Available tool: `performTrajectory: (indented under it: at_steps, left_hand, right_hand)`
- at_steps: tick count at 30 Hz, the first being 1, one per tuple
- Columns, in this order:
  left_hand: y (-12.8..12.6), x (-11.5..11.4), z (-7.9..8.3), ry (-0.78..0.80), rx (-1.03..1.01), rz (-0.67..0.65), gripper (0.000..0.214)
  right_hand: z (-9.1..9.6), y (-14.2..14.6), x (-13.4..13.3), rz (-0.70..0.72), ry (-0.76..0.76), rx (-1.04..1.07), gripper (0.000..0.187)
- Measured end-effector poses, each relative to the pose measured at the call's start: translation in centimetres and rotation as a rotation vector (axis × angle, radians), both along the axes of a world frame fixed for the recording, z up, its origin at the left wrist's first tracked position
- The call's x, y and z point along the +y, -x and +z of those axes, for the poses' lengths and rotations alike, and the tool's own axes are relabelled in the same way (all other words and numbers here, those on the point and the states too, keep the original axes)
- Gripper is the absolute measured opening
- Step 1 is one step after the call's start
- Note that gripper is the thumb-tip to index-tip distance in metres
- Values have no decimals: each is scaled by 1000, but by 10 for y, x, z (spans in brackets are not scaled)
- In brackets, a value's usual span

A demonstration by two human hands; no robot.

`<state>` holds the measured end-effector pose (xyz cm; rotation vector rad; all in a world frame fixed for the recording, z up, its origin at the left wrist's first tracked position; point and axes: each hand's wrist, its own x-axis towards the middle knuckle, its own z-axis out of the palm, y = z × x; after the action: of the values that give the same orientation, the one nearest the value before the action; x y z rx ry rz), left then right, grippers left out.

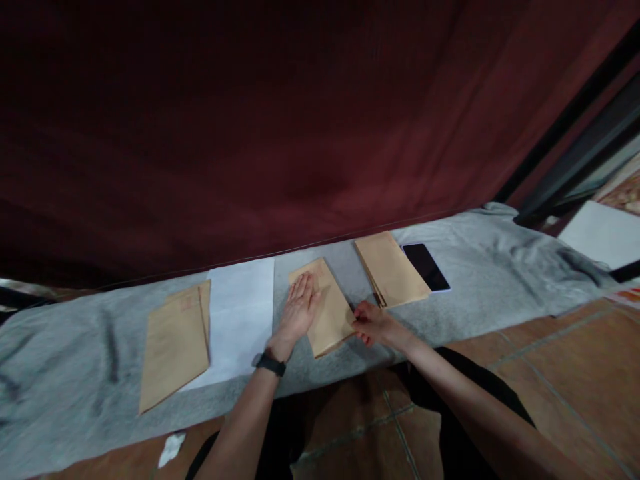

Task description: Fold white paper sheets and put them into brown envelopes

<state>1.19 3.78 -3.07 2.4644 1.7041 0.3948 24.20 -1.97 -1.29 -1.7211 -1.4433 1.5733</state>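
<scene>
A brown paper envelope [327,310] lies slantwise on the grey cloth in front of me. My left hand [300,303] rests flat on its upper left part, fingers stretched out. At the envelope's lower right corner is my right hand [371,324], its fingers curled and the thumb and fingertips pinching that edge. More brown envelopes [393,270] lie stacked farther right. On the left, another pile of brown envelopes [175,340] partly covers white paper sheets [241,313].
A tablet or large phone [426,267] with a dark screen touches the right-hand stack. The grey cloth [480,267] covers a low, long surface below a dark red curtain [300,133]. A crumpled white tissue [171,449] lies on the tiled floor [575,360].
</scene>
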Motion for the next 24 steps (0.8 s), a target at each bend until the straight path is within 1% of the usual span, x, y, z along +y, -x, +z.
performTrajectory:
  at_steps: [3,5,7,9,11,14,16,20,24]
  left_hand:
    - [5,36,2,32,57,-22,61]
    - [4,56,4,74,103,-37,60]
    - [1,68,5,91,132,-61,60]
    - [-3,70,4,87,146,-90,60]
    - [-7,65,2,69,153,-136,60]
    - [-10,50,-2,46,153,-211,61]
    - [-11,39,-3,50,153,-235,61]
    - [-15,17,-2,62,160,-285,61]
    - [-18,-5,0,57,149,-332,59]
  right_hand:
    - [7,0,-1,27,0,54,8]
    - [13,-1,-1,36,-1,63,7]
    - [16,-1,-2,48,-8,53,6]
    - [16,-1,-2,61,-25,33,6]
    - [15,-1,-2,80,-49,1,5]
    - [14,-2,-2,120,-103,-44,7]
    - [15,-2,-2,144,-140,-79,10]
    - [18,-3,-3,178,-178,-147,14]
    - [16,-4,-3,184,-207,-160,15]
